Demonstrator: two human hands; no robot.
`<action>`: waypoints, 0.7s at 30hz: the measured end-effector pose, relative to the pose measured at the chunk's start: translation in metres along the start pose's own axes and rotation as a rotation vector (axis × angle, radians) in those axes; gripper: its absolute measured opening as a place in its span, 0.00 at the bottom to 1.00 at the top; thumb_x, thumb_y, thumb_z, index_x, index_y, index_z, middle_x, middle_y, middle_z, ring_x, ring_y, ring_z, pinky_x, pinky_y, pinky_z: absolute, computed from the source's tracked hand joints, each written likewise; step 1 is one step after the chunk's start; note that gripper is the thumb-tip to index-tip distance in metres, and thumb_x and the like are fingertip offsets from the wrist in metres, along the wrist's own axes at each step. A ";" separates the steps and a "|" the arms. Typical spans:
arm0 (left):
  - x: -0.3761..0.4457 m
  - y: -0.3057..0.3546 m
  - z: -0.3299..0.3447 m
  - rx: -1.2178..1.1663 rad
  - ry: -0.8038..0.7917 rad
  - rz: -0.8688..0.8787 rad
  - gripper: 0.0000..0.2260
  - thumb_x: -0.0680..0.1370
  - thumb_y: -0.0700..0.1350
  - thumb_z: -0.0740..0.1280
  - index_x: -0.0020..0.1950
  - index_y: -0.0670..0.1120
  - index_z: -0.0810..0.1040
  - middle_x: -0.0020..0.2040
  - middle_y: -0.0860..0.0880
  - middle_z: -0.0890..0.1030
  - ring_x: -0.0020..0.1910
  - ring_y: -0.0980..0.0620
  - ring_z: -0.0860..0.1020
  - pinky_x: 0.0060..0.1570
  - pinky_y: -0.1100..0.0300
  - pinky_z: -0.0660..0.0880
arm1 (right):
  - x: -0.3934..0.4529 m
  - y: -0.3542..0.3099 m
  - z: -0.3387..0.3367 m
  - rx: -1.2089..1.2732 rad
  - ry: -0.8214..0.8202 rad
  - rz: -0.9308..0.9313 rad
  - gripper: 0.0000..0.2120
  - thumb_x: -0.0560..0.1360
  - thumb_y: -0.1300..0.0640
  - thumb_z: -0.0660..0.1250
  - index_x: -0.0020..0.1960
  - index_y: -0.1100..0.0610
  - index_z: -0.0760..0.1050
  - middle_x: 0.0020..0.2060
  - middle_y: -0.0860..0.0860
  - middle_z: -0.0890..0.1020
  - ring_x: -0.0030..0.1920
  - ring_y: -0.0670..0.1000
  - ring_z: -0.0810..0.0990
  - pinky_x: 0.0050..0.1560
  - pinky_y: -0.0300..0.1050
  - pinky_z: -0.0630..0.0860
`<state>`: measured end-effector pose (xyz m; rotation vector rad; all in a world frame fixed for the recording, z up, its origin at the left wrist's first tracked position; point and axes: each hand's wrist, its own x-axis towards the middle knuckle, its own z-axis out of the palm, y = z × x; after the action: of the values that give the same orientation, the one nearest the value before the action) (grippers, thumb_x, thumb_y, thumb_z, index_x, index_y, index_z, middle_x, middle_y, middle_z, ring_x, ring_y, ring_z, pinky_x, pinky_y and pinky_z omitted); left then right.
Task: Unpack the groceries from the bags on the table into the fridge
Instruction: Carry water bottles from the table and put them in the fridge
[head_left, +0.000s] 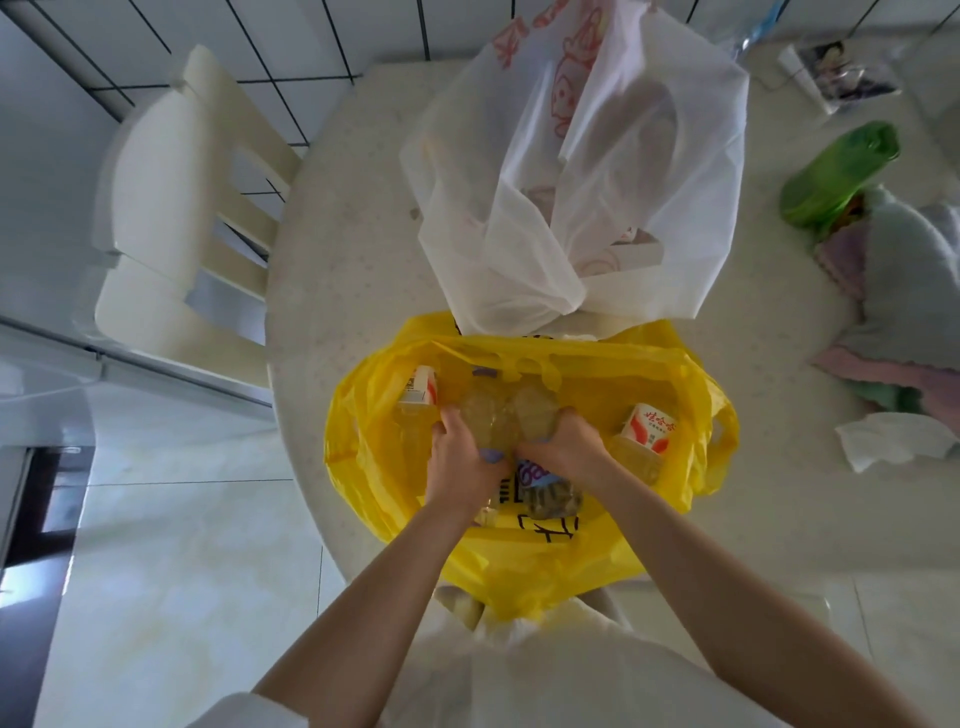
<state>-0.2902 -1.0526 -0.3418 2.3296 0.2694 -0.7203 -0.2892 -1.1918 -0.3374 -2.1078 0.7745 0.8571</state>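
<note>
On the round pale table (363, 218), close to its near edge, stands a yellow plastic bag (545, 566) with its mouth pulled wide open. Both hands are inside this mouth, side by side and almost touching each other. The left hand (465, 457) has its fingers curled around a clear plastic bottle (480, 415) that lies in the middle of the bag. The right hand (563, 447) has its fingers curled around a second clear bottle (532, 413), just beside the first one. Both bottles point away from the person, and the hands hold them at the near ends. Under the right wrist lies a packet with purple letters (540, 480), partly hidden; I cannot tell what is in it.

Inside the same bag, 2 small white cups with red print remain. The left cup (422, 385) is near the far left wall of the bag, a little beyond the left hand. The right cup (650, 427) is to the right of the right hand, apart from it.

Behind the yellow bag, touching its far rim, stands a white bag with red print (571, 182), also open. At the right part of the table lie a green bag (836, 176), some folded cloths (893, 291) and a white tissue (888, 439). A cream chair (182, 208) stands at the left side of the table.
</note>
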 end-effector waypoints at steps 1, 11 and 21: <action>-0.001 -0.002 -0.003 -0.038 -0.006 0.018 0.44 0.69 0.47 0.77 0.75 0.45 0.52 0.67 0.41 0.68 0.67 0.39 0.68 0.62 0.46 0.71 | -0.002 0.002 0.000 0.010 -0.003 0.009 0.28 0.67 0.44 0.75 0.60 0.58 0.74 0.41 0.50 0.77 0.39 0.49 0.76 0.27 0.37 0.68; -0.021 -0.019 -0.040 -0.406 -0.088 -0.020 0.37 0.61 0.48 0.82 0.64 0.50 0.66 0.58 0.50 0.78 0.52 0.52 0.80 0.49 0.56 0.80 | -0.053 0.017 0.008 0.160 0.112 -0.013 0.34 0.63 0.44 0.78 0.62 0.57 0.71 0.52 0.52 0.80 0.52 0.54 0.80 0.52 0.50 0.79; -0.055 -0.040 -0.064 -0.504 -0.010 0.184 0.35 0.63 0.43 0.81 0.67 0.47 0.69 0.58 0.49 0.78 0.51 0.55 0.80 0.40 0.65 0.79 | -0.117 0.031 0.021 0.488 0.278 -0.244 0.27 0.60 0.48 0.80 0.54 0.52 0.75 0.43 0.47 0.84 0.41 0.45 0.84 0.37 0.40 0.80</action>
<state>-0.3230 -0.9796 -0.2931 1.8422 0.2002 -0.5029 -0.3891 -1.1632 -0.2711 -1.8421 0.7548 0.2134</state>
